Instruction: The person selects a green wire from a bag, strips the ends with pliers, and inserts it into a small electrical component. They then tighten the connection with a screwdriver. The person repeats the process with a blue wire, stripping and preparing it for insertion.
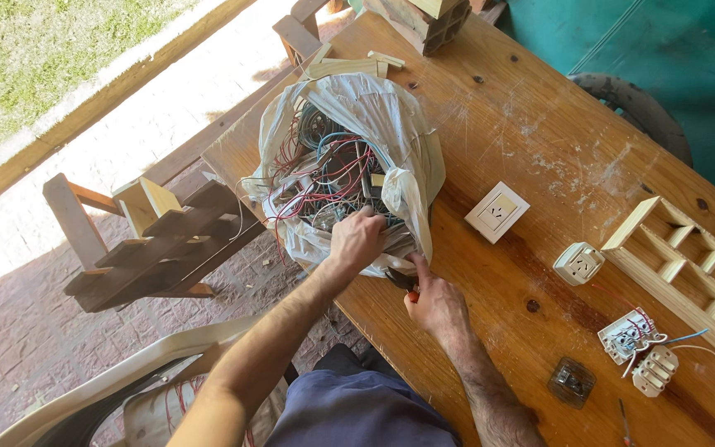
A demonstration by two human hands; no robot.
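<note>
Plastic bag (391, 124), white and translucent, open-mouthed, on the near-left part of a wooden table (539, 108); stuffed with tangled wires (333, 174), mostly red, some blue and dark.

Far left, on the paved ground beside the table: dark wooden stepped frame (159, 248); below it, pale curved chair edge (126, 372).

Left hand (356, 238), forearm stretched diagonally up from the lower left, wrist straight, back of hand toward the camera; fingers curled down into the wires at the bag's near rim. Grasp closed among the wires, though which strand is gripped cannot be told.

Right hand (434, 305), forearm entering from the lower right, wrist bent slightly inward; fingers folded around pliers (403, 280) with an orange grip, dark tip pointing left toward the bag's lower edge and just beside the left wrist.

Right of the bag, apart from both hands: white wall socket plate (496, 212), flat on the table. Further right: small white socket block (578, 263), pale wooden compartment rack (680, 257), wired socket insert (629, 334), white terminal piece (654, 370), and a clear square cover (571, 382).
</note>
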